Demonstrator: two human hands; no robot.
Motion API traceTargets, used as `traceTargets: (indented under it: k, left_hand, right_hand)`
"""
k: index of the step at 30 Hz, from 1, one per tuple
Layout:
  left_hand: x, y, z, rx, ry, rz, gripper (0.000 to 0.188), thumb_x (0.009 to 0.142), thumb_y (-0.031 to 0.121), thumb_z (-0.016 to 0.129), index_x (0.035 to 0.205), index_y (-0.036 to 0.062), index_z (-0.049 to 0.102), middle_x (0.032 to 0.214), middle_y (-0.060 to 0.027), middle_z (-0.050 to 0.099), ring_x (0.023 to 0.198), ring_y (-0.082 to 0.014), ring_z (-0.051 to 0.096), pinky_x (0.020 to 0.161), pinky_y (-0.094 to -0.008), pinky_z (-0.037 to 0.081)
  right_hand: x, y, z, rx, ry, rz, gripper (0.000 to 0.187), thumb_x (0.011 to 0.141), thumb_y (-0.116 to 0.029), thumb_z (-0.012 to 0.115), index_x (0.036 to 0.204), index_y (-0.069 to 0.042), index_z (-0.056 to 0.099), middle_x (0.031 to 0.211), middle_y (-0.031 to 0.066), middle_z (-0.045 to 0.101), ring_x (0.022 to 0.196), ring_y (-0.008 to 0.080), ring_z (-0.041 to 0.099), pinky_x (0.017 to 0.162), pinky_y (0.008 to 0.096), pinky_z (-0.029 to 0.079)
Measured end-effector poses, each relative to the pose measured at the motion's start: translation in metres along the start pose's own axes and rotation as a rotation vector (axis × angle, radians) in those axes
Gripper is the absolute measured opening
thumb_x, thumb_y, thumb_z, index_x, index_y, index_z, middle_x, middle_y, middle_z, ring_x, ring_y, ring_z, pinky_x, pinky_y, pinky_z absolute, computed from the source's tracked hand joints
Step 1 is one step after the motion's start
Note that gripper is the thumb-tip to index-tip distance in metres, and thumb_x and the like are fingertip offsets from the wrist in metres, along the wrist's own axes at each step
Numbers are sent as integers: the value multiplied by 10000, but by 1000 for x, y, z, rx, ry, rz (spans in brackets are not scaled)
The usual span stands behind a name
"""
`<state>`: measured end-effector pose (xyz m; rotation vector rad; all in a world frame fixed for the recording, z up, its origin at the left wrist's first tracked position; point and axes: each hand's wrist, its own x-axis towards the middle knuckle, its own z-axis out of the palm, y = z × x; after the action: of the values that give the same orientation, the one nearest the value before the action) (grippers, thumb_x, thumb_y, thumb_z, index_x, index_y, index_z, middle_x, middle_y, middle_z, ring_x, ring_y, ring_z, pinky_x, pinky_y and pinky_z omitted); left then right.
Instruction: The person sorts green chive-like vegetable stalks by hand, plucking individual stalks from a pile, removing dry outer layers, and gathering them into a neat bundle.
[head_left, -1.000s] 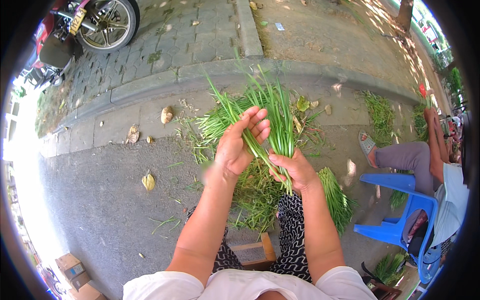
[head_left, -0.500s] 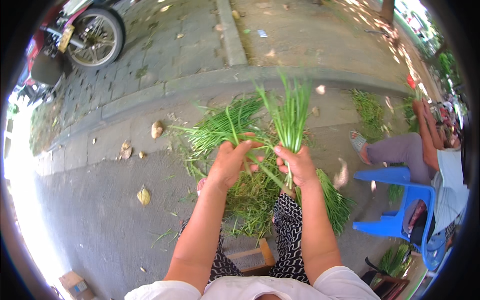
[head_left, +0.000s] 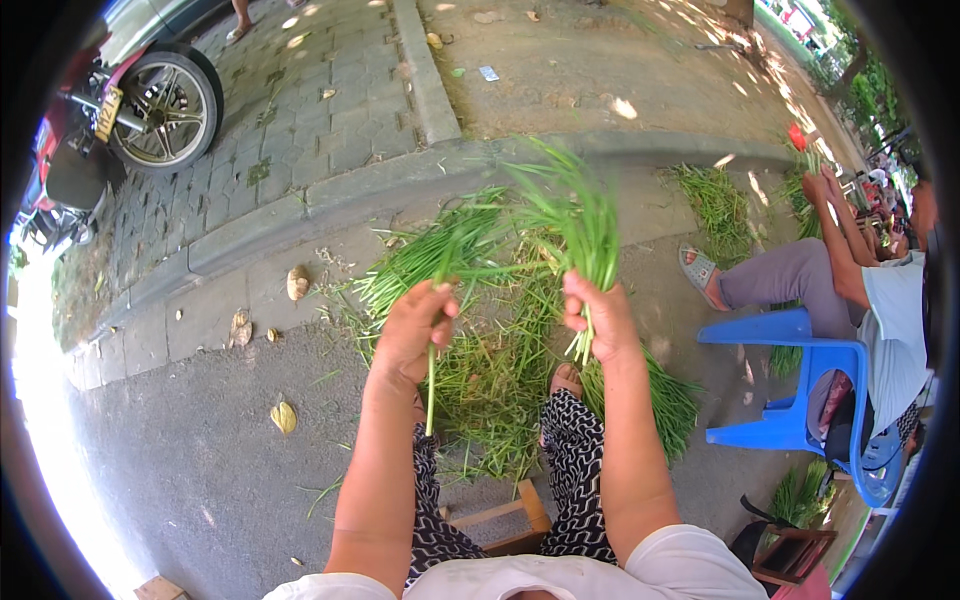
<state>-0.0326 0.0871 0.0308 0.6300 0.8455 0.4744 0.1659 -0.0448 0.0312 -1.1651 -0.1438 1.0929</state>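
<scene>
My right hand (head_left: pixel 606 318) is closed round the pale lower stems of a bunch of garlic chives (head_left: pixel 585 225), whose green tops fan upward and are smeared by motion. Left of it, my left hand (head_left: pixel 412 325) pinches a few chive stalks; one pale stalk end (head_left: pixel 431 390) hangs below the fist. Beyond my left hand lies a heap of long green chives (head_left: pixel 440 245) on the ground. Loose trimmings and yellowish blades (head_left: pixel 490 390) are strewn between my feet. Another pile of chives (head_left: pixel 665 405) lies beside my right forearm, partly hidden by it.
At the right a person (head_left: pixel 885 300) sits by a blue plastic stool (head_left: pixel 790 385), with more chives (head_left: pixel 715 205) near their foot. A stone kerb (head_left: pixel 350 190) crosses ahead. A motorcycle wheel (head_left: pixel 165 110) stands far left. Below me is a wooden stool part (head_left: pixel 533 505).
My hands have moved apart: the left has drawn back to the left with a few stalks. The bunch in my right hand now sways, its tips blurred.
</scene>
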Motion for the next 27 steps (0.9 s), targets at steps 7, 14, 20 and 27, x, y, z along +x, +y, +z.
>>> traceTargets:
  k: [7,14,20,27]
  left_hand:
    - [7,7,-19,-302,165,156,185,910,171,471,1038,39,484,735,7,549,557,-42,486,434,-175,420]
    - [-2,-3,9,-153,30,109,216,919,145,447,1100,30,470,866,-47,601,708,-130,578,561,-250,475]
    - [-6,3,4,88,-5,192,252,917,137,439,1140,21,454,884,-58,605,699,-118,579,564,-224,447]
    - [-5,2,3,269,40,279,254,907,116,445,1139,12,451,857,-58,609,678,-108,581,576,-225,457]
  right_hand:
    - [8,2,-7,268,146,-62,155,798,-119,646,842,-64,508,706,17,523,500,75,473,371,205,340]
    - [3,12,6,94,-31,57,158,794,-117,642,856,-68,505,694,4,500,515,59,467,381,201,349]
    - [-6,14,21,-83,-166,131,170,774,-150,663,842,-52,542,685,17,532,550,87,515,433,220,404]
    - [-12,47,46,-229,-312,148,177,781,-126,640,901,-34,547,743,54,575,639,133,571,623,306,533]
